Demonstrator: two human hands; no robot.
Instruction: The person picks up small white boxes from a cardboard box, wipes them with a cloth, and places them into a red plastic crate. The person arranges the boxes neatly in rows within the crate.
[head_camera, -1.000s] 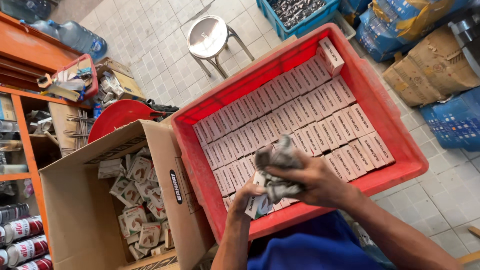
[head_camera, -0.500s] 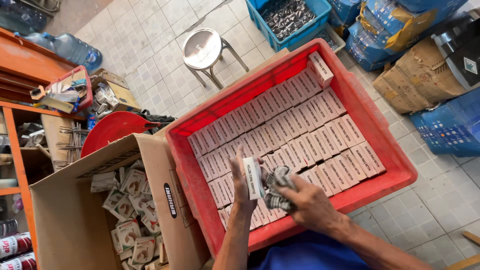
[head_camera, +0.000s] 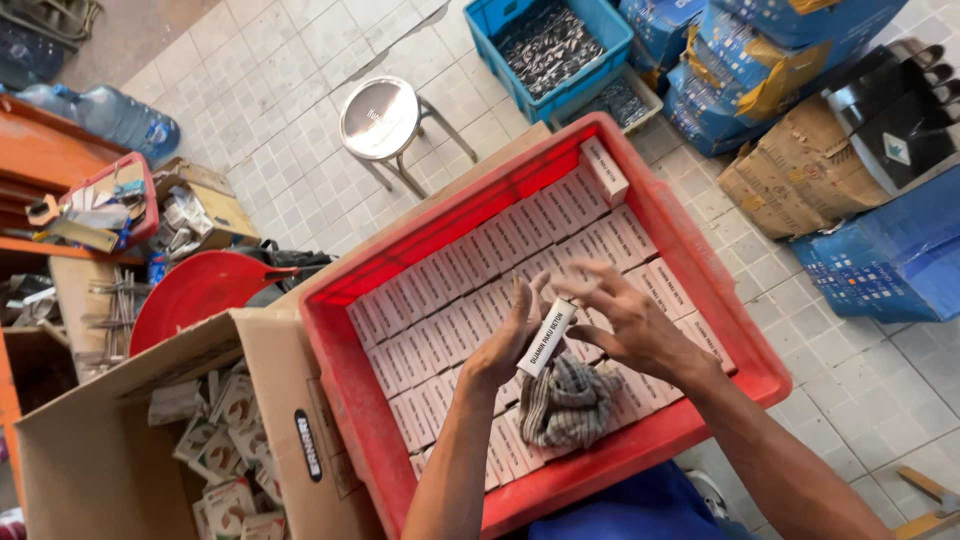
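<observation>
We are holding a small white box (head_camera: 548, 338) upright above the red crate (head_camera: 690, 245), left hand (head_camera: 505, 345) flat against it, right hand (head_camera: 625, 320) spread open beside it. A rag (head_camera: 570, 400) is lying on the packed boxes (head_camera: 470, 300) just below.

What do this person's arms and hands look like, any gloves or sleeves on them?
The left hand and the right hand are both bare, with no gloves. Both forearms are uncovered, with no sleeves, watch or bands showing. Blue clothing shows at the lower edge.

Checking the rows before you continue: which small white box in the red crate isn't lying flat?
The small white box at the red crate's far corner; it stands on edge above the flat rows.
</observation>
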